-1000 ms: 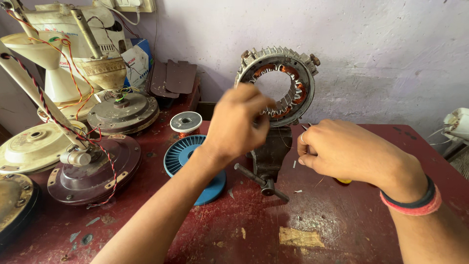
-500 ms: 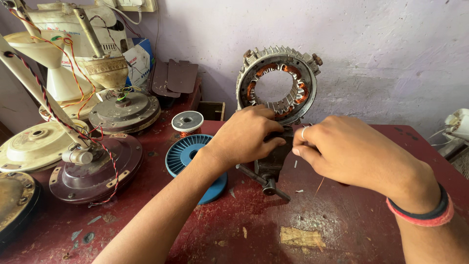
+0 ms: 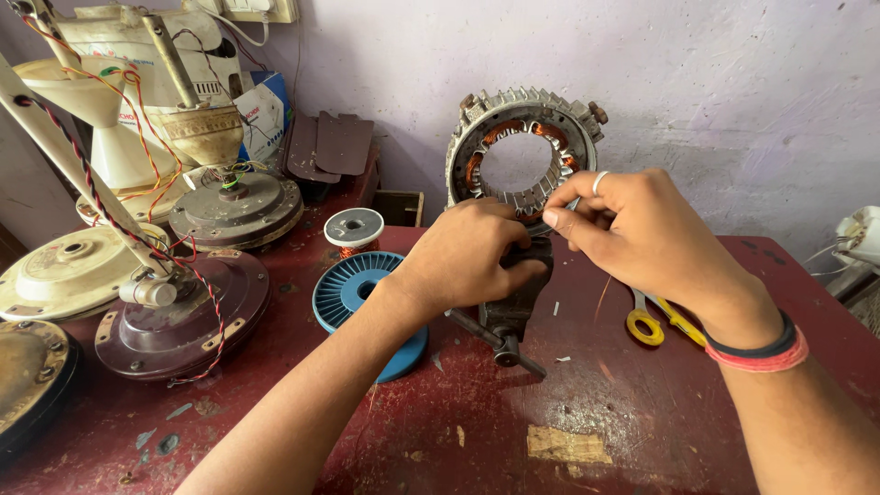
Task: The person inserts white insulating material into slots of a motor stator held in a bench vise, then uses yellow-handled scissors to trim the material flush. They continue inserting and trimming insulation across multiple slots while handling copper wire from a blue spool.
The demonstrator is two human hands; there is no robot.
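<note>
In front of the motor ring (image 3: 524,151), left hand (image 3: 467,257) grips the vise (image 3: 513,302); right hand (image 3: 632,229) pinches a thin wire; keep it taut, I think.

A pale lilac plastered wall (image 3: 733,101), scuffed and patchy, stands behind a worn dark-red surface (image 3: 477,431) with chipped paint. A cream switch plate (image 3: 259,9) sits on the wall at the top, and soft daylight falls evenly.

There is one view only, from the person's head. It looks forward and down, very near to the left hand (image 3: 472,257) and right hand (image 3: 632,229); beyond the fingers (image 3: 573,188) stands the wall (image 3: 733,92).
</note>
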